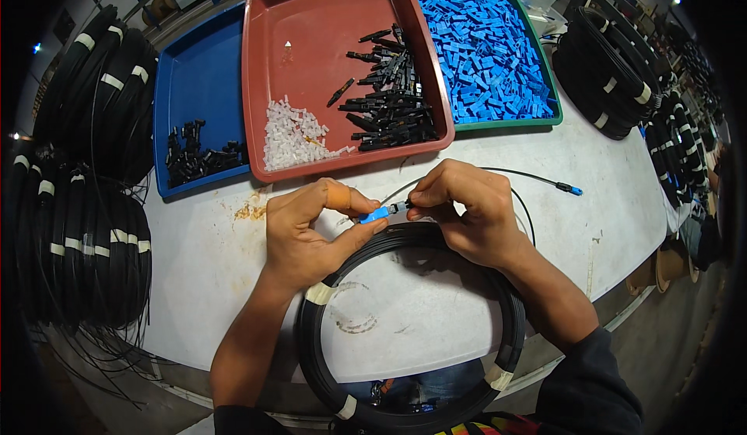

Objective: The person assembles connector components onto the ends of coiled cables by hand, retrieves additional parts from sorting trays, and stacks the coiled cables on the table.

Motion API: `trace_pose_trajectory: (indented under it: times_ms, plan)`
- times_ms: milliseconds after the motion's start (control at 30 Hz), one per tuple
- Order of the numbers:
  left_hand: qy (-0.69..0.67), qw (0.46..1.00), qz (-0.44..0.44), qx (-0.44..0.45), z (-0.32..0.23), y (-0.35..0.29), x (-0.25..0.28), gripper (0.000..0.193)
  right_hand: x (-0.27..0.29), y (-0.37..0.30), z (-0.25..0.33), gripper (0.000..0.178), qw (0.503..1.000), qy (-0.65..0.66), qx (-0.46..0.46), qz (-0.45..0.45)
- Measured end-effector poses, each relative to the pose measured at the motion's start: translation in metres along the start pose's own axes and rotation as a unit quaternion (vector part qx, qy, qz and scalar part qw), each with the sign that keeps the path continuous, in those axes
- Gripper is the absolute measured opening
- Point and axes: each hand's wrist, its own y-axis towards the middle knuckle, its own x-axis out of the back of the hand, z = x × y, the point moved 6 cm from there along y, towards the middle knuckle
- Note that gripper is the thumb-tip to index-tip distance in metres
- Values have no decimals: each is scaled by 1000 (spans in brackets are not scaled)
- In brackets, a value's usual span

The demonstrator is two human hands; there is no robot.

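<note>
Between thumb and index finger, my left hand [307, 229] pinches a blue connector housing [375, 215]. An orange wrap circles one of its fingers. My right hand [478, 209] grips the dark end of a connector body [398, 207], whose pale front meets the blue housing. How far one sits inside the other I cannot tell. Just below both hands lies a large coil of black cable [310, 349], bound with pale tape and reaching over the table's near edge. A thin cable loops out behind my right hand to a finished-looking connector [569, 188] with a blue tip.
A red tray [311, 15] holds black connector bodies [397, 96] and small white sleeves [289, 135]. Left of it, a blue tray [202, 69] contains black parts; a green tray [506, 126] at right is full of blue housings. Taped cable coils [93, 240] flank the white table [591, 225].
</note>
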Motion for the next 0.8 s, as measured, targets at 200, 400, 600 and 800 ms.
trace_pose_trajectory:
  times_ms: [200,400,600,800]
  plan:
    - [104,993,13,-46,-11,0,-13,20,-3,-1,3,22,998,-54,34,26]
    - [100,993,-4,-58,-14,-5,-12,18,-9,-2,7,23,998,-27,38,37]
    - [73,995,-15,-68,-9,-7,-12,13,-7,-3,9,24,992,-94,72,47]
    - [73,993,5,-98,-10,-5,-16,14,-6,-5,9,26,989,-114,84,42]
